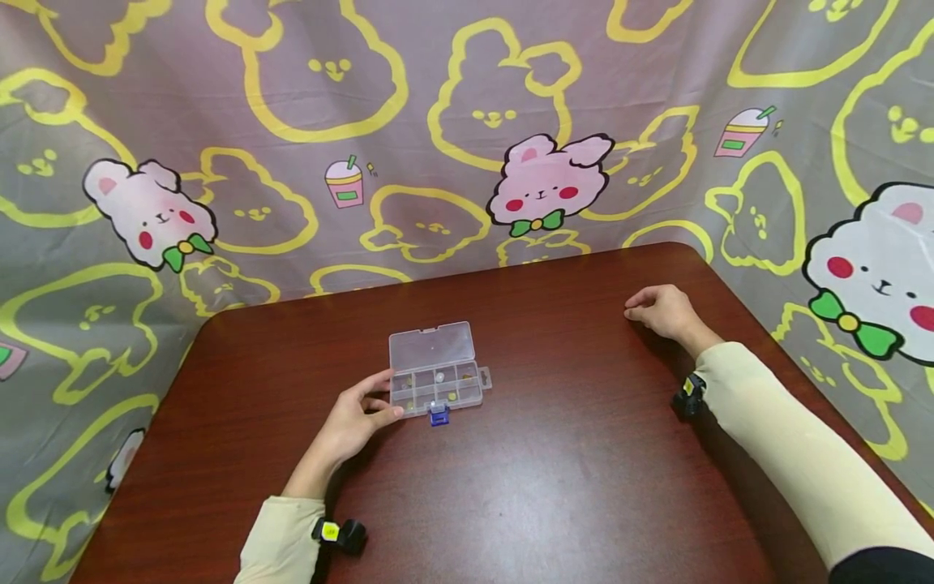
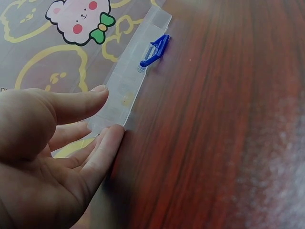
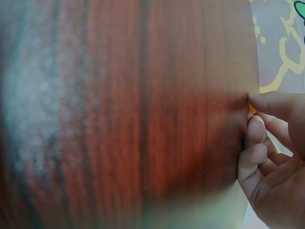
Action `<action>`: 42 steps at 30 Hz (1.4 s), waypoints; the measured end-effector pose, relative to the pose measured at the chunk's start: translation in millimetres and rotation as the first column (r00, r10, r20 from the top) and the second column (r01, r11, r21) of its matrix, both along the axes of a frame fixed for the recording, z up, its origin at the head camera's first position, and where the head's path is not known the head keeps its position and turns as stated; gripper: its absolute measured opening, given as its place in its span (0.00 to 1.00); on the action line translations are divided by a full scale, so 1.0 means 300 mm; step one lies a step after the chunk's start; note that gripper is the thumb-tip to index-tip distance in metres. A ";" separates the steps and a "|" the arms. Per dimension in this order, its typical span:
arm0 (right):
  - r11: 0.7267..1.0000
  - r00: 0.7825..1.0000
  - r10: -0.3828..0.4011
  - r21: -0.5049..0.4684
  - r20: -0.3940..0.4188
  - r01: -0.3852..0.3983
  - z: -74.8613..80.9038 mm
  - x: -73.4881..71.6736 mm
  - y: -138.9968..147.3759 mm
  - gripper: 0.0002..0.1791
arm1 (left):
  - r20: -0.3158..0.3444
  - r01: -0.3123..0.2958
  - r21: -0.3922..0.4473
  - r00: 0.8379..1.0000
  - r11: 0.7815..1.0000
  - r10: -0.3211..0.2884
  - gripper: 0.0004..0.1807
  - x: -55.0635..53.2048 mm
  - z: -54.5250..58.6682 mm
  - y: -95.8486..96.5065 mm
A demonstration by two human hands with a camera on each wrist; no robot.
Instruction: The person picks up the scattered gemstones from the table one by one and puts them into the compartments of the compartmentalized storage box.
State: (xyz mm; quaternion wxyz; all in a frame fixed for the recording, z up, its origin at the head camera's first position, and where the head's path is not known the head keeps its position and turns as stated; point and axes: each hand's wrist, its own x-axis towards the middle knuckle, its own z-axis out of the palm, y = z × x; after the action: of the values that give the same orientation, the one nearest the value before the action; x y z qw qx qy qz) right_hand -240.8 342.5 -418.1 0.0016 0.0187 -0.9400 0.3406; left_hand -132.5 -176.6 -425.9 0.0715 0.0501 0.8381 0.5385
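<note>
A clear plastic compartment box point(image 1: 447, 388) lies on the table with its lid point(image 1: 432, 347) open toward the back. Small pieces sit in several compartments, among them a yellow piece point(image 1: 452, 397) and a whitish piece point(image 1: 440, 377). A blue latch point(image 1: 439, 417) hangs at the front edge. My left hand point(image 1: 356, 418) holds the box's left end between thumb and fingers; the left wrist view shows the thumb point(image 2: 81, 104) along its side. Far to the right, my right hand point(image 1: 666, 312) pinches a tiny orange piece point(image 3: 252, 109), mostly hidden by the fingertips.
The dark red-brown wooden table point(image 1: 554, 462) has a light glare near its middle. A grey curtain point(image 1: 430, 235) with yellow outlines and rabbit faces stands behind and along both sides. A clear hanging tab point(image 1: 485, 377) sticks out from the box's right end.
</note>
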 end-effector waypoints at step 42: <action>0.932 0.941 0.323 -0.137 -0.105 -0.335 0.008 0.155 -0.414 0.04 | -0.023 0.005 -0.007 1.000 1.000 -0.005 0.34 0.000 -0.004 -0.004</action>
State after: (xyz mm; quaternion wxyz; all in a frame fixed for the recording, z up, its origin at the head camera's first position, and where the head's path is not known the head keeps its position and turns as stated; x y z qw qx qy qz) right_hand -194.3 218.2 -415.6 -0.0160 0.1894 -0.8938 0.4062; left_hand -132.6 -177.8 -427.1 0.0634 0.0581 0.8406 0.5348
